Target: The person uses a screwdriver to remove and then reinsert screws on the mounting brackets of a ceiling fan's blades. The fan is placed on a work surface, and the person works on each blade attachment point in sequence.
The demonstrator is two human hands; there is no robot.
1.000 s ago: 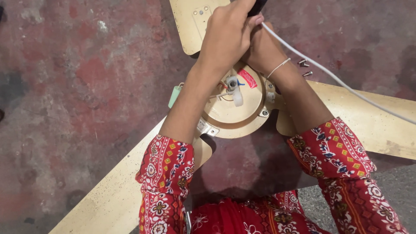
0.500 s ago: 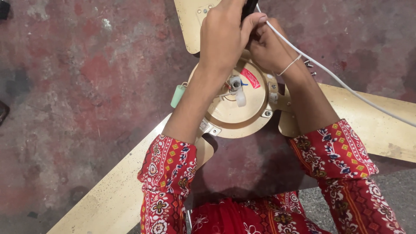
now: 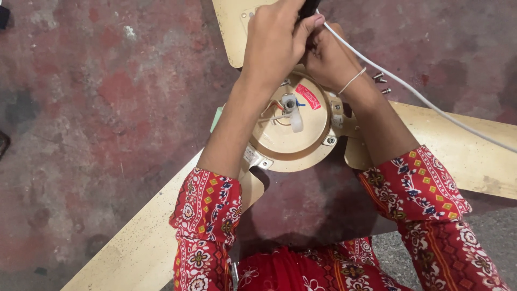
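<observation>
1 ceiling fan [image 3: 293, 134] with 3 blades, left hand [image 3: 277, 40] gripping 1 black tool [image 3: 309, 7], right hand [image 3: 328, 56] grip hidden

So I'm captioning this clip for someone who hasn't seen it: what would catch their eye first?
A cream ceiling fan lies on the stained red floor, its blades spread out from the round motor housing at centre. Above the housing, the left hand grips a dark tool with a white cord, and the right hand rests beside it. Red patterned sleeves fill the bottom.
</observation>
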